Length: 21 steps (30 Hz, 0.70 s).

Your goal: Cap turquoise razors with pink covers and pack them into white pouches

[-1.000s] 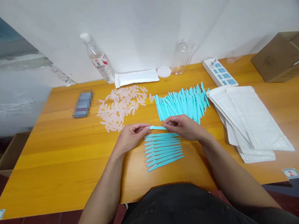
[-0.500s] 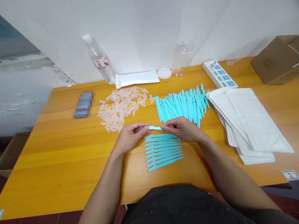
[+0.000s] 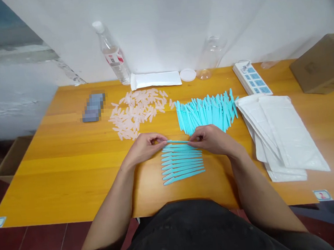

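Note:
My left hand [image 3: 151, 144] pinches the left end of a turquoise eyebrow razor [image 3: 178, 142] between thumb and fingers. The fingertips of my right hand [image 3: 208, 138] are closed on its other end. Held crosswise, this razor is at the far end of a column of several similar razors [image 3: 183, 165], which lie side by side on the table with their wider ends to the left. Beyond my right hand is a dense pile of turquoise razors [image 3: 206, 112]. Small translucent pinkish caps [image 3: 137, 112] are scattered beyond my left hand.
White packing pouches [image 3: 289, 130] overlap on the wooden table [image 3: 72, 167] at right. Along the wall stand a water bottle [image 3: 115, 61], a white packet [image 3: 156, 80], a round lid [image 3: 187, 75], a clear jar [image 3: 209, 58], a power strip [image 3: 251, 79] and a cardboard box [image 3: 321, 64]. A blurred-out phone-like object [image 3: 94, 107] lies left.
The held razor has come closer to the laid-out column. My right hand has shifted right along it, so more of its length shows between my hands. The camera view has tilted slightly.

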Available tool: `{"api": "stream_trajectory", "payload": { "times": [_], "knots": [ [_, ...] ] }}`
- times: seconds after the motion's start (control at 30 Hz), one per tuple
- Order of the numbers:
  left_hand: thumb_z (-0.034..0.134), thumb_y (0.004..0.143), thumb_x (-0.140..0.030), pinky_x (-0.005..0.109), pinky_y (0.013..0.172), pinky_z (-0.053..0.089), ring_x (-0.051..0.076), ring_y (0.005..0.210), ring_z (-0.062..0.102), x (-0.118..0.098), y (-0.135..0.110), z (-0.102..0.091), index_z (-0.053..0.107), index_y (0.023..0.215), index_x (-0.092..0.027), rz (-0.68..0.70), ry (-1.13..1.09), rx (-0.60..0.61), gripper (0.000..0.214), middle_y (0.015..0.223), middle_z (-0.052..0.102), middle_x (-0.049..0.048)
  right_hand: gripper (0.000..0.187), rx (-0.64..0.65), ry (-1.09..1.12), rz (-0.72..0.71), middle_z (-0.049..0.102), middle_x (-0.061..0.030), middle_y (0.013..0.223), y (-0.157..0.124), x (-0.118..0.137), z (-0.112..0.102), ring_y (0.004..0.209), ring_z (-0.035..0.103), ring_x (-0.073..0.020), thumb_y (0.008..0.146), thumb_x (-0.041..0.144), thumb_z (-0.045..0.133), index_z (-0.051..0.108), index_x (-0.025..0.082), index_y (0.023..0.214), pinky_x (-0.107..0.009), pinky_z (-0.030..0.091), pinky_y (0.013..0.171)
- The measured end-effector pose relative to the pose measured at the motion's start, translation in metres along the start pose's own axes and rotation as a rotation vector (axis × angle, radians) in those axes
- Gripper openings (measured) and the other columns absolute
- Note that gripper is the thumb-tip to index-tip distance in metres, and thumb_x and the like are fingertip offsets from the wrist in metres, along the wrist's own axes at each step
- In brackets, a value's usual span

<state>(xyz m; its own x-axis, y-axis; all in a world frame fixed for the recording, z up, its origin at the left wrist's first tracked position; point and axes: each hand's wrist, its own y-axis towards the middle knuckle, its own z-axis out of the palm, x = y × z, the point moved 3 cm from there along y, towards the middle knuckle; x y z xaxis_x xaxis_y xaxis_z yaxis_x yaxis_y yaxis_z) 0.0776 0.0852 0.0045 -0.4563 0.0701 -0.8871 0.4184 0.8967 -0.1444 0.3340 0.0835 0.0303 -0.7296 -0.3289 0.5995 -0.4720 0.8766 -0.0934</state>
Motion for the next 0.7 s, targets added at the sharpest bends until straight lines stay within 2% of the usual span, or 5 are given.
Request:
{"api": "stream_trajectory", "payload": {
  "times": [0.17,0.27,0.43,0.57,0.7],
  "knots": [
    [0.065,0.091,-0.037,0.025,0.069,0.049,0.017,0.081,0.066,-0.002,0.001,0.002,0.077,0.093,-0.020,0.100,0.133,0.011,0.020,0.093,0.075,0.0041,0.021,0.050,-0.092,0.073,0.077,-0.0011,0.082,0.000,0.001,0.004,0.069,0.063,-0.0149,0.089,0.032,0.061,0.080,0.024,0.086,-0.026,0.038,0.063],
    [0.063,0.092,-0.034,0.028,0.076,0.050,0.018,0.087,0.067,-0.004,0.001,0.002,0.077,0.092,-0.021,0.163,0.229,-0.012,0.019,0.095,0.075,0.0055,0.022,0.059,-0.139,0.102,0.077,-0.0019,0.084,0.001,0.003,0.004,0.070,0.064,-0.0159,0.090,0.030,0.059,0.080,0.024,0.088,-0.027,0.038,0.063],
    [0.062,0.092,-0.032,0.031,0.080,0.051,0.020,0.092,0.067,-0.003,0.002,0.003,0.078,0.103,-0.024,0.196,0.300,-0.052,0.021,0.101,0.074,0.0070,0.023,0.080,-0.173,0.094,0.077,-0.0030,0.084,0.002,0.009,0.005,0.072,0.065,-0.0176,0.090,0.029,0.058,0.081,0.025,0.093,-0.028,0.038,0.063],
    [0.062,0.091,-0.032,0.029,0.076,0.050,0.019,0.086,0.067,-0.005,-0.001,0.002,0.079,0.093,-0.024,0.171,0.261,0.005,0.019,0.095,0.074,0.0055,0.023,0.106,-0.123,0.088,0.078,-0.0026,0.084,0.002,0.009,0.009,0.072,0.066,-0.0175,0.089,0.027,0.058,0.081,0.025,0.090,-0.027,0.041,0.065],
    [0.068,0.088,-0.035,0.030,0.079,0.050,0.019,0.090,0.066,-0.012,-0.005,0.001,0.077,0.103,-0.025,0.188,0.238,0.071,0.020,0.100,0.072,0.0052,0.022,0.126,-0.076,0.093,0.078,-0.0025,0.084,0.001,0.007,0.009,0.070,0.066,-0.0168,0.088,0.029,0.059,0.081,0.024,0.092,-0.026,0.042,0.064]
  ]
}}
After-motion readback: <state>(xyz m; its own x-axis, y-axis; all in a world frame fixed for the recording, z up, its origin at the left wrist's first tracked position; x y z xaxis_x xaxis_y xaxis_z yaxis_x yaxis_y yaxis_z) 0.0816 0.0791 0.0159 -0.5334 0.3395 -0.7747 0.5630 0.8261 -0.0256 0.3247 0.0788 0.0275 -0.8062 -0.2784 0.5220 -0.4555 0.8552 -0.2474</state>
